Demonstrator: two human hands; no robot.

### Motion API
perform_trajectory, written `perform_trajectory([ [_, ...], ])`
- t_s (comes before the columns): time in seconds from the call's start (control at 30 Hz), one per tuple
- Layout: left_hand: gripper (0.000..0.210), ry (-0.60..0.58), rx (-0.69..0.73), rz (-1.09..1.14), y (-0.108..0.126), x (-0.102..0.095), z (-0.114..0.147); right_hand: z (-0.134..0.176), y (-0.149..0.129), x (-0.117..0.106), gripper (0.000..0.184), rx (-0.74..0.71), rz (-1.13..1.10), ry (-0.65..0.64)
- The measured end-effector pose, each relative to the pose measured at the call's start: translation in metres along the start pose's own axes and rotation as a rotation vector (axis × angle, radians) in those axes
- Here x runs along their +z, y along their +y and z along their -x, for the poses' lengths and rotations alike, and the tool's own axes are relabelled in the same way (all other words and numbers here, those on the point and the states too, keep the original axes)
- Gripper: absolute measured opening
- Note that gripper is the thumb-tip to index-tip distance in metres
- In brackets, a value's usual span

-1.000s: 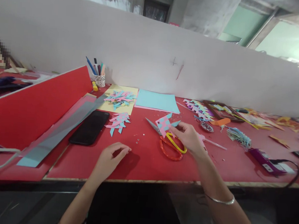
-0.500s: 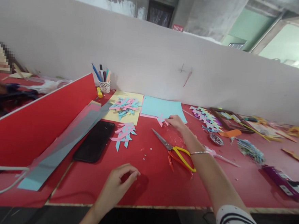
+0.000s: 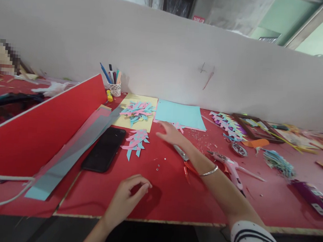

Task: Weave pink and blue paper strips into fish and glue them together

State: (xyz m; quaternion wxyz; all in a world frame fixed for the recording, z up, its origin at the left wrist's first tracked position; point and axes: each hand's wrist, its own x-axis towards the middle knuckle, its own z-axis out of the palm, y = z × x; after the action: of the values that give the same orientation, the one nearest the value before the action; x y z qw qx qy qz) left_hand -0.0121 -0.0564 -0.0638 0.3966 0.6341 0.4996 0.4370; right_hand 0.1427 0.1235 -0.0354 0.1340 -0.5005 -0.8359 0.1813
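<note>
My right hand (image 3: 171, 133) is held over the table with its fingers apart and nothing in them. Left of it lies a cluster of folded pink and blue paper strips (image 3: 137, 140). Just beyond the hand, a small pink paper piece (image 3: 179, 127) rests at the front edge of a light blue sheet (image 3: 178, 113). Under my right wrist and forearm are scissors (image 3: 180, 152), their handles mostly hidden. Near the front edge, my left hand (image 3: 130, 194) is closed, thumb and index tips together, with nothing visible between them. Tiny beads (image 3: 158, 167) lie just beyond it.
A black phone (image 3: 104, 149) and long paper strips (image 3: 70, 155) lie left, beside a red upright board (image 3: 47, 124). A heap of folded strips (image 3: 138, 111) covers a yellow sheet (image 3: 117, 122). On the right are a pink glue gun (image 3: 234, 172) and a purple device (image 3: 311, 198).
My right hand has let go of the small pink paper piece and moved left and nearer, its fingers spreading. More of the glue gun shows. The left hand has stayed in place.
</note>
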Motion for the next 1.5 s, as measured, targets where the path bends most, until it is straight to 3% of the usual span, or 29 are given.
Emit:
perform_trajectory([
  [0.1,0.023,-0.009,-0.013,-0.010,-0.001,0.000,0.001,-0.005,-0.021,0.020,0.059,-0.069,-0.036,-0.105],
  [0.2,0.023,-0.017,-0.020,-0.011,-0.001,0.000,0.002,-0.012,-0.035,0.031,0.060,-0.047,-0.052,-0.133],
  [0.5,0.023,-0.007,-0.003,-0.014,0.000,0.000,0.000,-0.026,-0.042,0.036,0.047,0.034,-0.151,-0.128],
  [0.7,0.022,0.001,-0.005,-0.021,0.000,0.001,0.000,-0.027,-0.042,0.038,0.023,0.028,-0.168,-0.101],
  [0.87,0.022,-0.007,0.006,-0.028,0.000,0.000,0.001,-0.028,-0.047,0.039,0.040,0.023,-0.145,-0.080],
  [1.1,0.021,-0.007,0.003,-0.032,0.003,0.000,-0.001,-0.029,-0.058,0.048,0.033,0.060,-0.097,-0.051],
  [1.2,0.022,-0.002,0.008,-0.037,0.002,0.000,-0.001,-0.032,-0.063,0.049,0.039,0.060,-0.112,-0.070],
  [1.33,0.020,-0.009,0.004,-0.060,-0.001,0.000,0.000,-0.034,-0.062,0.031,0.044,0.002,-0.193,-0.041],
  [1.43,0.016,-0.078,-0.028,-0.112,-0.003,0.001,-0.001,-0.019,-0.052,-0.002,0.039,-0.063,-0.283,0.058],
  [1.5,0.017,-0.155,-0.064,-0.181,-0.004,0.002,-0.003,0.006,-0.041,-0.026,0.038,-0.125,-0.479,0.171],
])
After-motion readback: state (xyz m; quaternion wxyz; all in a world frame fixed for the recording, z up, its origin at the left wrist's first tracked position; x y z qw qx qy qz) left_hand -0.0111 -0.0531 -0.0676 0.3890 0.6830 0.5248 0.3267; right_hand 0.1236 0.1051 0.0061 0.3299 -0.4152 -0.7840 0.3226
